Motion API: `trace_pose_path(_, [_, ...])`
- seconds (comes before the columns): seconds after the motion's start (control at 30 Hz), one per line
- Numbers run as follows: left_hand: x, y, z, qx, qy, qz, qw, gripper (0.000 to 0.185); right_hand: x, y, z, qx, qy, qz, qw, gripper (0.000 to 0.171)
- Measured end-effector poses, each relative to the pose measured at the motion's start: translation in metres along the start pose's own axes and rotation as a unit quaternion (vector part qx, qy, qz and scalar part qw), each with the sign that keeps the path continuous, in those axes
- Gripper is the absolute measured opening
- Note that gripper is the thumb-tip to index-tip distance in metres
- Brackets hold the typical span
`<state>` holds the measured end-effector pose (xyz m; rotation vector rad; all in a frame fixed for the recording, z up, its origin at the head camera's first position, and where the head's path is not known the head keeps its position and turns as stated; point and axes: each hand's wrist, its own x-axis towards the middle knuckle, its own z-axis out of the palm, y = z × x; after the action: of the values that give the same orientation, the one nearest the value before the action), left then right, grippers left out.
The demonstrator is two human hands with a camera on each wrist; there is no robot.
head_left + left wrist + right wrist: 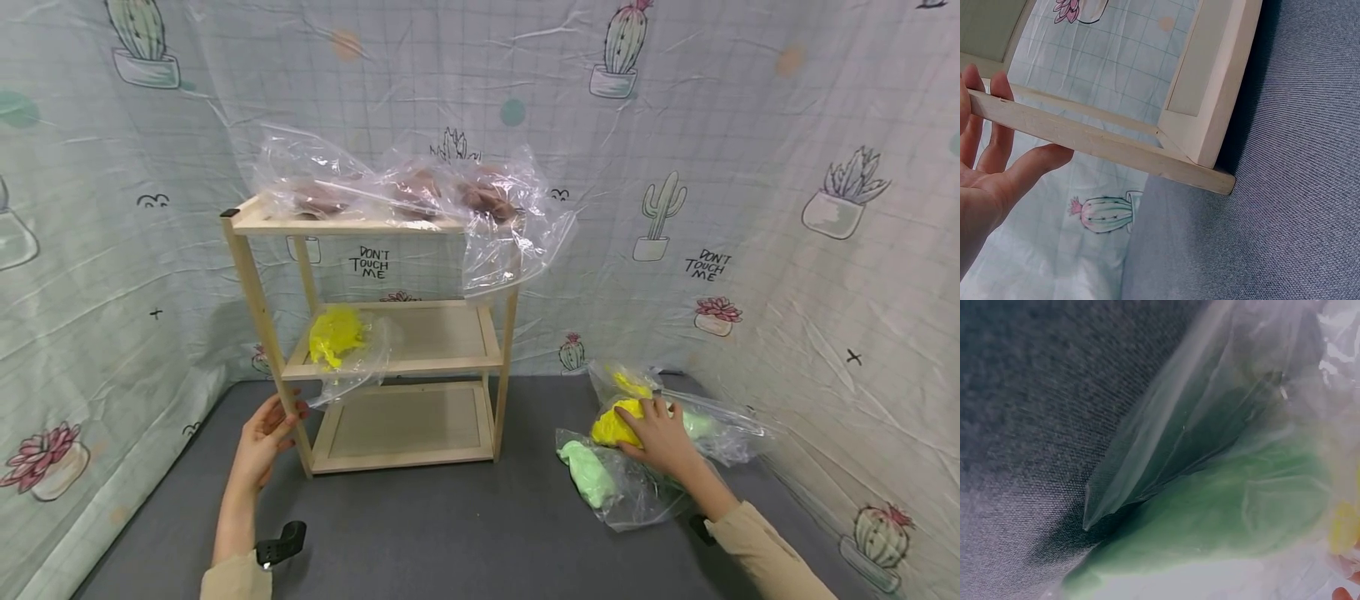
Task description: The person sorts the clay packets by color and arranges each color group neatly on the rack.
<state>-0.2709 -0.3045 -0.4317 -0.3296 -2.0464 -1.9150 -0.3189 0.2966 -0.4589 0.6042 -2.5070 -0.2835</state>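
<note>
Head view: the right hand (660, 437) lies with fingers extended on the yellow lump in a clear plastic bag (613, 425), on the grey counter (450, 525) right of the three-tier wooden shelf rack (375, 333). Left wrist view: the left hand (991, 169) loosely cups the rack's front leg. Right wrist view: the pale green bagged lump (1210, 531) lies just beside the yellow one.

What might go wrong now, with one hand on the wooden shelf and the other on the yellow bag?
The top-shelf bags overhang the right edge of the wooden shelf; a nudge from the left hand on its front leg might drop them. The right hand rests on the yellow bag among slippery overlapping bags, so the green bag may drag along.
</note>
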Motion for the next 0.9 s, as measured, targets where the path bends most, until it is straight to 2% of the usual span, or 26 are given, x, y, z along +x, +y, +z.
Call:
trace_pose_path(0.3, [0.001,-0.001,0.0,0.003,0.003,0.001,1.0,0.045,-0.007,-0.003,-0.015,0.03,0.091,-0.022,0.995,0.051])
trace_pose_path(0.47, [0.001,0.0,0.001,0.005,0.003,0.002,1.0,0.044,-0.01,-0.006,-0.026,0.051,0.126,-0.016,0.991,0.053])
trace_pose_path(0.67, [0.0,-0.001,0.0,-0.004,-0.001,0.013,0.9999,0.042,-0.014,-0.016,-0.038,0.07,0.159,-0.015,0.985,0.063])
trace_pose_path(0.9, [-0.001,0.0,0.001,-0.019,-0.001,0.021,0.9996,0.04,-0.015,-0.03,-0.056,0.08,0.194,-0.02,0.978,0.06])
